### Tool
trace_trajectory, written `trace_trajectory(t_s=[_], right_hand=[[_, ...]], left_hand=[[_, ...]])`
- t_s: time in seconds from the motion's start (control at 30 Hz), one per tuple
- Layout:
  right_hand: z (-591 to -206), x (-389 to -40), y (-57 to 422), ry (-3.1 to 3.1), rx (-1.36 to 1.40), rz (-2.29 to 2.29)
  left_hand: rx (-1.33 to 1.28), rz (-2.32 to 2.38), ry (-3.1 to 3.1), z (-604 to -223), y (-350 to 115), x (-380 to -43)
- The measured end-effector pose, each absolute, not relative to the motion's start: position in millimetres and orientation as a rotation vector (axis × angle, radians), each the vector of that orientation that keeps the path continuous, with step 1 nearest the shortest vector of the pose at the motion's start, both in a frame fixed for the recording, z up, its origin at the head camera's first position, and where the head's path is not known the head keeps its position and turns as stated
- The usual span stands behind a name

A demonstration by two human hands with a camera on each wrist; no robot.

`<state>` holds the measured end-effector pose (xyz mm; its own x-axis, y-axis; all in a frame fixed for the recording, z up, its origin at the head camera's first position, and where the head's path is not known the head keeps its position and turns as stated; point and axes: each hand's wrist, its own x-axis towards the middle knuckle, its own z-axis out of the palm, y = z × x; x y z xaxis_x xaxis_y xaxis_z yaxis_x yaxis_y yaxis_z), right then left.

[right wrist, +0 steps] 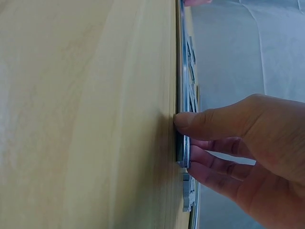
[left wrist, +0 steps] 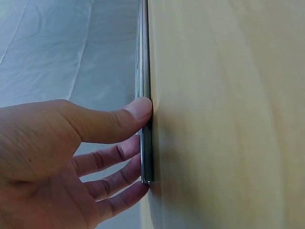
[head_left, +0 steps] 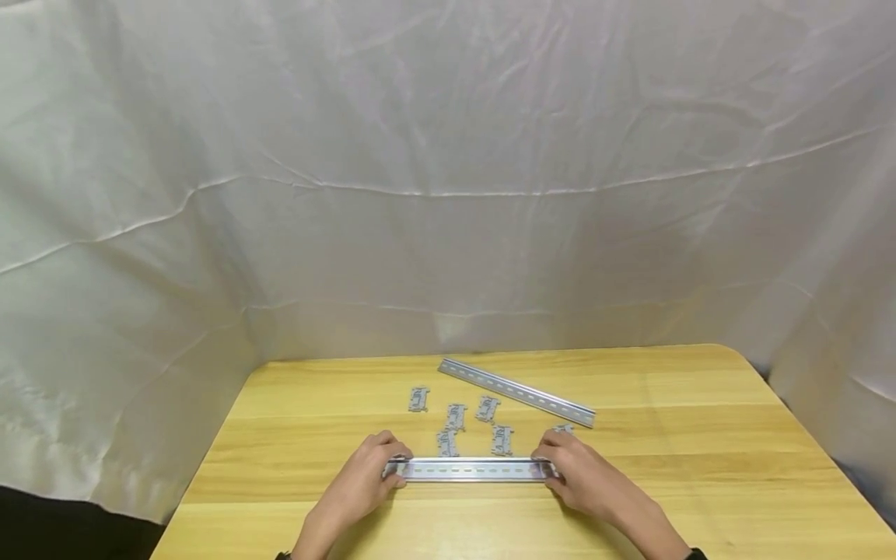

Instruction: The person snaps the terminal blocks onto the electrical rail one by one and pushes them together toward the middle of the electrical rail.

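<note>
A slotted metal DIN rail [head_left: 472, 470] lies crosswise near the front of the table, a hand at each end. My left hand [head_left: 365, 476] grips its left end, thumb on the near edge and fingers on the far edge. At the other end, my right hand [head_left: 579, 476] holds it the same way. Both wrist views show the rail [left wrist: 147, 157] pinched between thumb and fingers, low against the wood. Just beyond it lie several grey clip-like plastic pieces [head_left: 502, 440]; one small piece [head_left: 564, 428] is partly hidden behind the right hand.
A second slotted rail [head_left: 518, 391] lies at a slant farther back, its right end nearer me. The wooden table [head_left: 294, 420] ends at a grey cloth curtain [head_left: 448, 249] behind and at both sides.
</note>
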<state>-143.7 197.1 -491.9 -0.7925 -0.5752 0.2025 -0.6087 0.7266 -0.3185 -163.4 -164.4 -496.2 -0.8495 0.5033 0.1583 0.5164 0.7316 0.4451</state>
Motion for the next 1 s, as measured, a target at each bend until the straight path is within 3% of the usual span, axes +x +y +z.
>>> trace_trajectory(t_s=[0.47, 1.0], right_hand=[[-484, -150, 210, -2.825, 0.921, 0.632], [-477, -171, 220, -2.880, 0.953, 0.371]], left_hand=[[-0.869, -0.822, -2.906, -494, -164, -164], [-0.862, -0.851, -2.882, -489, -169, -161]])
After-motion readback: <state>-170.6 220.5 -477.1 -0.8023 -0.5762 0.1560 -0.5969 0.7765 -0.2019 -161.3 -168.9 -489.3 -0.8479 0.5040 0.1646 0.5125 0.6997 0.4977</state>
